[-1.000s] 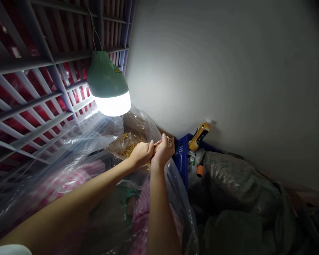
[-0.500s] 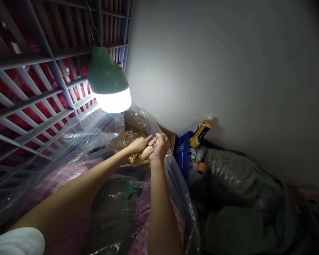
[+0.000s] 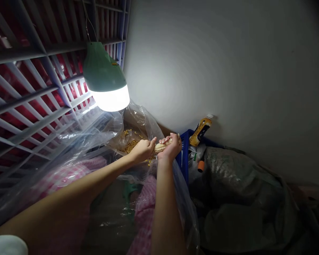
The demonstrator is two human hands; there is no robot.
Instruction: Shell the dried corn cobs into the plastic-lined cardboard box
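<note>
Both hands grip one corn cob [image 3: 160, 146] held level above a clear plastic sheet. My left hand [image 3: 143, 150] is closed round the cob's left end. Around its right end my right hand [image 3: 171, 146] is wrapped, fingers curled over the top. Pale yellow kernels show on the short stretch of cob between the two hands. A heap of loose corn kernels [image 3: 129, 144] lies in the plastic just behind and left of the hands.
A lit green hanging lamp [image 3: 106, 80] hangs above left. A grey lattice [image 3: 29, 88] fills the left side, a bare wall the back. A blue crate [image 3: 183, 156] stands right of the hands, with a yellow bottle [image 3: 200, 130], an orange-capped item [image 3: 200, 165] and dark sacks [image 3: 236, 184].
The cob, tilted down to the left half a second ago with much of it showing, is now level. My hands have closed in on it and shifted slightly right.
</note>
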